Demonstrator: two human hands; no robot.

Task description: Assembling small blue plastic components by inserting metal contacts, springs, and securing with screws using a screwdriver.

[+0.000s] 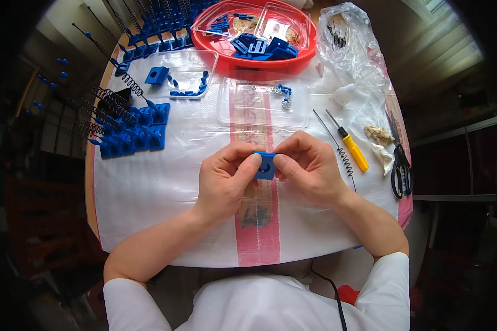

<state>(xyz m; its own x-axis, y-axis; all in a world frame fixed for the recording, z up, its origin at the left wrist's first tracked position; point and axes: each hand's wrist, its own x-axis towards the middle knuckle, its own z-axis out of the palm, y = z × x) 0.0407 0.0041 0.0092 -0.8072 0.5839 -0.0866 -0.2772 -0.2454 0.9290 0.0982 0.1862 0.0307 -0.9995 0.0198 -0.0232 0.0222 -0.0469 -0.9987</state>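
Over the middle of the table, a small square blue plastic piece [266,172] with a dark curved mark or opening on its face is held up between both hands. My left hand [222,175] pinches its left edge with thumb and finger. At the opposite edge, my right hand [310,172] grips it the same way. What lies behind the piece is hidden by the fingers. Just beyond my hands is a clear plastic lid or tray [232,113] with small blue and metal parts [284,91].
Blue bases with black springs [132,132] stand at left. A clear container [185,60] holds blue parts; behind is a red basin [306,62] with more. On the right lie a thin rod with a spring [344,160], yellow-handled screwdriver [356,154], black-handled scissors [401,174] and a plastic bag [359,49].
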